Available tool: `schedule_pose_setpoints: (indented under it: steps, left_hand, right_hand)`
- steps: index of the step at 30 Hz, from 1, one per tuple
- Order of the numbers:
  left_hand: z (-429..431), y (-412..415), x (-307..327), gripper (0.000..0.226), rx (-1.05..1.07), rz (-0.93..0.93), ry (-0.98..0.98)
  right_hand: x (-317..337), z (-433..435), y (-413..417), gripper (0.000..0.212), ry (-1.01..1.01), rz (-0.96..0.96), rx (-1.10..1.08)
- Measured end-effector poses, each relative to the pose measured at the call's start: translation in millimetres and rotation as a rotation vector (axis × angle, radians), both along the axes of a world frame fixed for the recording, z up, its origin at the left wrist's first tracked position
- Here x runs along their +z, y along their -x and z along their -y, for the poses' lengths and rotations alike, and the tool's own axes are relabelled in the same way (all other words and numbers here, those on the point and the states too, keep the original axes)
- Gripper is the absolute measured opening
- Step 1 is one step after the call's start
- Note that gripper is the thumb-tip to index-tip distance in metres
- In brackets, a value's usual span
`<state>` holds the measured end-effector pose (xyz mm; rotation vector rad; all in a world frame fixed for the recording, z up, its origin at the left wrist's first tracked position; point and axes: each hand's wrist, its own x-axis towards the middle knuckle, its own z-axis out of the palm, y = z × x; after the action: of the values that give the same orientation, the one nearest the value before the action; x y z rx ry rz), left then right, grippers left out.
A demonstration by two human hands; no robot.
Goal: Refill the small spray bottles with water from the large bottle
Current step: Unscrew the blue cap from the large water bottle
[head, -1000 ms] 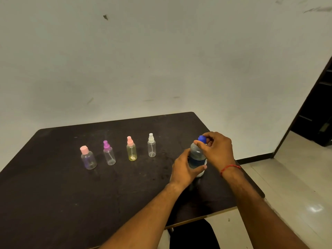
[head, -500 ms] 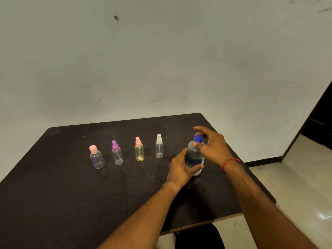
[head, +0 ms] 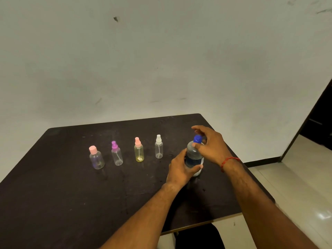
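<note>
The large clear bottle (head: 192,154) with a blue cap (head: 197,138) stands upright on the dark table (head: 53,194), near its right side. My left hand (head: 179,170) grips the bottle's body from the left. My right hand (head: 212,146) arches over the cap, thumb tip at the bottle's shoulder, fingers spread just behind and above the cap with a gap showing. Left of it, small bottles stand in a row: clear with white sprayer (head: 159,149), yellowish with pink sprayer (head: 139,152), clear with purple sprayer (head: 117,156), and a rounder one with a pink cap (head: 97,159).
A plain wall (head: 161,60) rises behind the table. The table's right edge (head: 251,173) runs close to the large bottle, with tiled floor (head: 296,186) beyond and a dark doorway (head: 321,119) at far right. Something dark (head: 197,238) sits below the near edge.
My right hand gripped the blue cap a second ago; its fingers have since spread away from the cap. The left hand keeps its hold, and the view shifted slightly.
</note>
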<state>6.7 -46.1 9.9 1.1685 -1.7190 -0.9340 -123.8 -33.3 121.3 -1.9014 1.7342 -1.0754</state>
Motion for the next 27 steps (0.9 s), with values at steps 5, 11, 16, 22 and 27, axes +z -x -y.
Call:
schedule_pose_setpoints:
  steps: [5,11,16,22,27]
  left_hand:
    - [1.8,0.6,-0.1,0.065,0.003,-0.009,0.009]
    - [2.4,0.9,-1.0,0.065,0.002,-0.002,0.005]
    - [1.6,0.7,0.3,0.064,-0.002,-0.011,0.000]
    - [0.8,-0.1,0.5,0.064,0.003,-0.013,0.001]
    - [0.5,0.6,0.7,0.064,0.001,-0.009,-0.006]
  right_hand:
    - [3.9,3.5,-4.7,0.028,-0.004,-0.174,-0.161]
    - [6.9,0.6,1.2,0.034,-0.040,-0.131,-0.004]
    - [7.4,1.1,-1.5,0.048,-0.045,-0.092,-0.033]
    - [8.1,6.1,-5.1,0.018,-0.046,-0.185,-0.143]
    - [9.5,0.6,-0.7,0.047,-0.066,-0.100,0.046]
